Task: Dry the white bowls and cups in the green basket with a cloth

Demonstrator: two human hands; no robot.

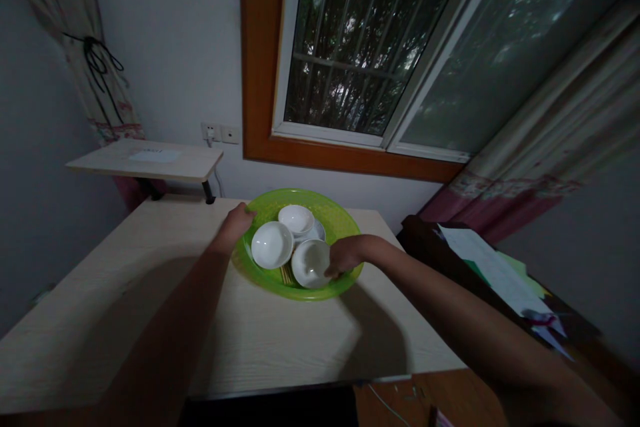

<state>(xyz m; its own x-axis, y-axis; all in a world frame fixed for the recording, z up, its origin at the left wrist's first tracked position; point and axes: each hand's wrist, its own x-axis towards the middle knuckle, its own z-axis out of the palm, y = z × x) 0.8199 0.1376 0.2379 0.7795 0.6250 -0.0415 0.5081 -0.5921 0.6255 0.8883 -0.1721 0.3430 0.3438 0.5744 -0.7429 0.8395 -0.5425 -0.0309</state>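
Observation:
A round green plastic basin (280,288) stands on the pale wooden table. Inside it are three white bowls: a back bowl (296,219), a left bowl (272,245) and a right bowl (309,264). Partly hidden beneath them lies a white dish (318,232). Some chopsticks (286,273) show between the two front bowls. My left hand (238,221) is closed over the basin's left rim. With my right hand (345,255) I grip the right bowl by its right edge, fingers curled around it.
The table (270,340) has a small raised shelf (190,163) at its back left, with a paper label (155,156). Papers (480,253) lie on a dark surface to the right. Behind stand a wall and a window (350,47).

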